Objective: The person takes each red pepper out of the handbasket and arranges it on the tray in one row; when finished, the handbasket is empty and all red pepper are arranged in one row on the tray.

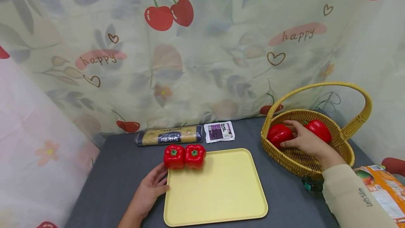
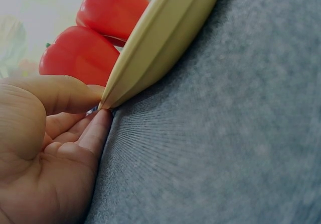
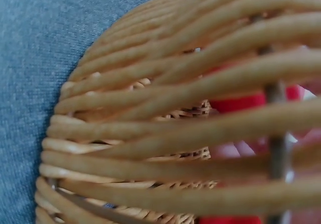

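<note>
At the left rim of a pale yellow tray [image 1: 218, 189], my left hand [image 1: 151, 185] pinches the edge between thumb and fingers; the left wrist view shows the tray edge [image 2: 155, 38] between them. Two red bell peppers [image 1: 174, 156] [image 1: 194, 156] stand side by side at the tray's far left corner. My right hand [image 1: 308, 143] reaches into a wicker basket [image 1: 284, 159], its thumb and fingers around the left red bell pepper [image 1: 278, 134]. Another red bell pepper [image 1: 319, 130] lies behind that hand. Basket weave [image 3: 150, 98] mostly hides the right hand in the right wrist view.
A spaghetti pack [image 1: 171, 135] and a white and purple packet [image 1: 219, 132] lie along the back of the grey table [image 1: 126, 164]. An orange package [image 1: 384, 189] sits at the right, by the sleeve. The basket's tall handle [image 1: 322, 84] arches over its opening.
</note>
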The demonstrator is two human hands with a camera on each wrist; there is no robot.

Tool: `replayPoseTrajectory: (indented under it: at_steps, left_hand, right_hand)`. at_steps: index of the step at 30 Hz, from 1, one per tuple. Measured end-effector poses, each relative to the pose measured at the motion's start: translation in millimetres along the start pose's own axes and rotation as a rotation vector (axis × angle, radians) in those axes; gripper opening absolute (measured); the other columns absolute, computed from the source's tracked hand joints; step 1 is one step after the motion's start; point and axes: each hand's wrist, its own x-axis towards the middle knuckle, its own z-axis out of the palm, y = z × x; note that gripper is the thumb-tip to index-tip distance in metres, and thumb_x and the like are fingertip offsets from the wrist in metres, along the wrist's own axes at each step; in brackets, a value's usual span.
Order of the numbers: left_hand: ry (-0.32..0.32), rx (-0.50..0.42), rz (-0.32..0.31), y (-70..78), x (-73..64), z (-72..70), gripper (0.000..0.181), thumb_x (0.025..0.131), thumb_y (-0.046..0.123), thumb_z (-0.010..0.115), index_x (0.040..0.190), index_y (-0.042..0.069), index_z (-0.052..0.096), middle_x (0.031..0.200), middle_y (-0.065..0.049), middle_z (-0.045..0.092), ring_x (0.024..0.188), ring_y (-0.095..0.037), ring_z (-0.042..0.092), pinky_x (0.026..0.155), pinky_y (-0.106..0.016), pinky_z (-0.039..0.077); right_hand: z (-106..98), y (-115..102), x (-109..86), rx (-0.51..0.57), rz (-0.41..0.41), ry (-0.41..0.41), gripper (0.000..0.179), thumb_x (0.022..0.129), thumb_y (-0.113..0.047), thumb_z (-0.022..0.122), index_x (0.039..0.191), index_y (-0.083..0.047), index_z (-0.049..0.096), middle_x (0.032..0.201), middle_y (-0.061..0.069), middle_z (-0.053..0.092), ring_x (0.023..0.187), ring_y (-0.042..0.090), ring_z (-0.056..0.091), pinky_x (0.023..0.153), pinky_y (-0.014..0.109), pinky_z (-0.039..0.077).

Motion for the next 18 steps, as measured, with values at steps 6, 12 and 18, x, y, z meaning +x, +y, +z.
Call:
replayPoseTrajectory:
  at_steps: [6, 12, 18]
  left_hand:
    - [0.002, 0.000, 0.004, -0.2, -0.1, -0.4, 0.084, 0.090, -0.024, 0.068, 0.165, -0.007, 0.035, 0.167, -0.030, 0.038, 0.152, -0.046, 0.041, 0.112, -0.045, 0.051]
    - [-0.002, -0.009, 0.010, -0.9, -0.6, -0.7, 0.084, 0.090, -0.023, 0.068, 0.166, -0.007, 0.035, 0.167, -0.030, 0.038, 0.152, -0.045, 0.041, 0.111, -0.044, 0.051]
    - [-0.006, -0.015, 0.013, -1.3, -1.1, -1.1, 0.084, 0.091, -0.023, 0.068, 0.166, -0.007, 0.035, 0.167, -0.030, 0.038, 0.152, -0.045, 0.041, 0.111, -0.043, 0.052]
  right_hand:
    - [-0.5, -1.7, -2.0, 0.006, -0.004, 0.022, 0.096, 0.096, -0.025, 0.084, 0.167, 0.003, 0.026, 0.153, 0.036, 0.040, 0.132, 0.055, 0.046, 0.092, 0.052, 0.058]
    - [1.4, -4.2, -1.7, 0.111, -0.023, 0.035, 0.090, 0.100, -0.019, 0.080, 0.167, 0.003, 0.024, 0.154, 0.034, 0.041, 0.131, 0.052, 0.051, 0.090, 0.043, 0.061]
    - [2.4, -7.0, -2.8, 0.181, -0.043, 0.056, 0.086, 0.104, -0.021, 0.077, 0.169, 0.003, 0.026, 0.152, 0.034, 0.048, 0.126, 0.041, 0.059, 0.089, 0.034, 0.062]
